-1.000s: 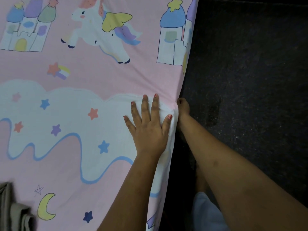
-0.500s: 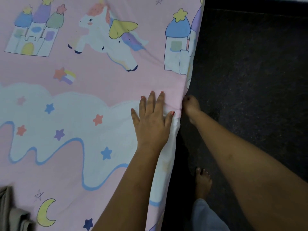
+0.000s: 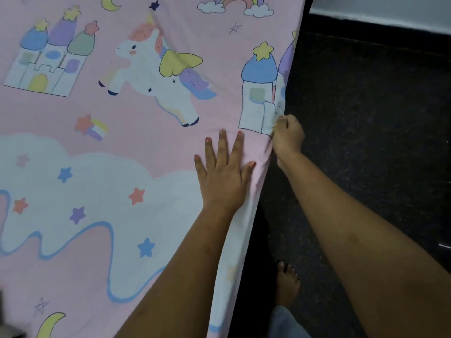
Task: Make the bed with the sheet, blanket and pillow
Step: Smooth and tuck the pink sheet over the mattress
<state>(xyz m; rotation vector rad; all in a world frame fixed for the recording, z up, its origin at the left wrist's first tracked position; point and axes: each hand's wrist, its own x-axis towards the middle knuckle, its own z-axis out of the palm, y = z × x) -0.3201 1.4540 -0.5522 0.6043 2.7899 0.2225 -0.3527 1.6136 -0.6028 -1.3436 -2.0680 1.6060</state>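
Sheet [image 3: 151, 145] edge in curled fingers of right hand [image 3: 289, 136], left hand [image 3: 224, 181] flat, fingers spread

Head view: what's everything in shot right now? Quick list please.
sheet: one, pink with unicorn and castle prints, spread flat at left, edge hanging on the right
floor: one, dark, right of the sheet
wall: one, pale, top right corner
left hand: one, flat on the sheet near its edge
right hand: one, gripping the sheet edge by the castle print
foot: one, bare, on the floor
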